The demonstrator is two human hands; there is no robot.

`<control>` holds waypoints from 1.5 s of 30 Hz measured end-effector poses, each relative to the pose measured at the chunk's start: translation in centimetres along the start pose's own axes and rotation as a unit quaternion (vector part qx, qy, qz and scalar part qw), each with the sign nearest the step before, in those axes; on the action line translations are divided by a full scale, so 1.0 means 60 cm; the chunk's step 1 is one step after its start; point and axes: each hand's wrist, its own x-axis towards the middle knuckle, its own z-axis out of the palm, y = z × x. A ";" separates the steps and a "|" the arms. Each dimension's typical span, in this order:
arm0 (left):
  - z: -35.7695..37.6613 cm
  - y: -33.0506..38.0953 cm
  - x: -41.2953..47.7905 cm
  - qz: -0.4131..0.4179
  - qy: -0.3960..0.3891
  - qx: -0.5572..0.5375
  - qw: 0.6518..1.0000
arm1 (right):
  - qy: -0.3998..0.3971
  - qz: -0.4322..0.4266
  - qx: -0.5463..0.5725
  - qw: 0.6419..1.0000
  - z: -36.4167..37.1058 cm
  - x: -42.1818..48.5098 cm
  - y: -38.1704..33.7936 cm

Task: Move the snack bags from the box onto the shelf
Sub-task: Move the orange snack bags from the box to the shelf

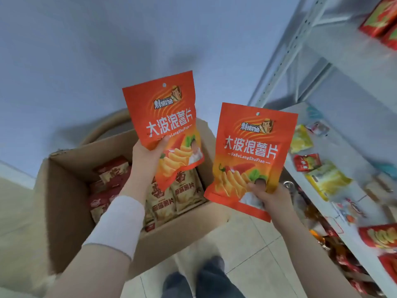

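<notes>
One open box (68, 201) beside shelf (352, 147); tiled floor (253, 244), blue-grey wall (86, 61).

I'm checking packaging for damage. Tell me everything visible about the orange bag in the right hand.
The orange bag is a glossy pouch with white Chinese lettering, a cartoon logo, pictured ridged chips and a top hang hole. It is held upright, slightly tilted, near the shelf. The right hand pinches its lower part, thumb in front.
</notes>
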 end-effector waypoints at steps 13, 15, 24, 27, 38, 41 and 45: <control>0.592 0.243 -0.297 0.188 -0.287 -0.023 0.939 | 0.238 -0.055 0.152 0.958 -0.601 -0.080 0.107; 0.687 0.261 -0.352 0.210 -0.326 -0.027 0.922 | 0.272 -0.057 0.166 0.946 -0.694 -0.088 0.133; 0.999 0.270 -0.491 0.230 -0.463 0.002 0.856 | 0.376 -0.041 0.262 0.888 -0.959 -0.060 0.232; 1.084 0.267 -0.505 0.225 -0.490 0.012 0.842 | 0.392 -0.027 0.268 0.880 -1.012 -0.023 0.251; 1.472 0.316 -0.436 0.233 -0.545 0.097 0.799 | 0.414 -0.001 0.287 0.864 -1.228 0.219 0.240; 1.564 0.324 -0.425 0.218 -0.583 0.101 0.776 | 0.423 0.014 0.285 0.860 -1.279 0.296 0.232; 1.669 0.326 -0.409 0.156 -0.620 0.087 0.764 | 0.425 0.018 0.291 0.857 -1.339 0.382 0.232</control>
